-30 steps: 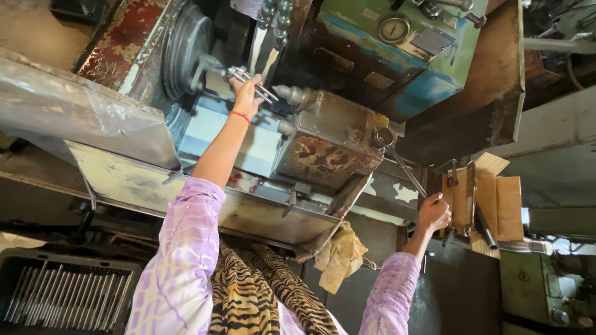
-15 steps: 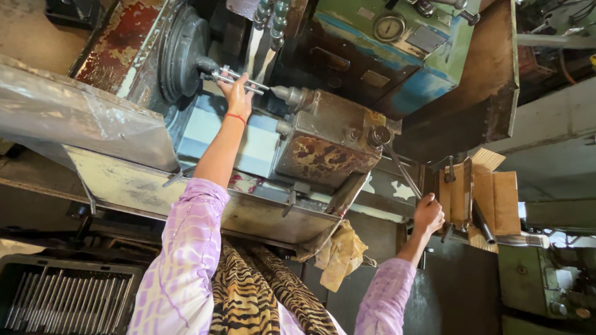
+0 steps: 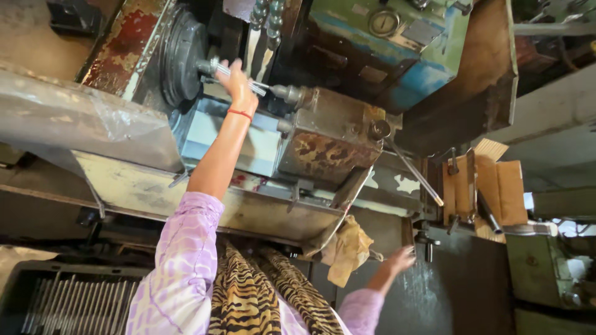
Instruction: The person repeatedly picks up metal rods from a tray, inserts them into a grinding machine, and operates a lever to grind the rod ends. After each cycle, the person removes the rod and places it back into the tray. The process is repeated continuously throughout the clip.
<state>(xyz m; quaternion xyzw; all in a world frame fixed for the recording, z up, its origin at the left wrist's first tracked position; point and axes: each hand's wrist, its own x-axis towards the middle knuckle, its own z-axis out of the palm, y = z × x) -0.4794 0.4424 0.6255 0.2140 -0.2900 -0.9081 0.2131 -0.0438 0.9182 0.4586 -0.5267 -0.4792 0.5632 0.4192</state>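
Two hands apart — your left hand [image 3: 237, 84] on the thin metal rod [image 3: 239, 74], your right hand [image 3: 402, 257] empty and low.

Your left hand is closed around the rod up at the dark round chuck [image 3: 180, 59], fingers right beside its face and close to the pointed metal nose [image 3: 287, 93] on the block opposite. If that chuck turns while you grip there, it could catch your fingers, the red thread on your wrist or your loose lilac sleeve [image 3: 186, 260]. A rod seated crooked could slip or bend. The rod itself looks slim, straight, bright grey, lying crosswise between chuck and nose, partly hidden by your palm. Your right hand hangs with fingers spread, holding nothing, near the long lever [image 3: 413, 170] — a careless brush there might move it. More rods lie in the tray [image 3: 56, 304] below left.
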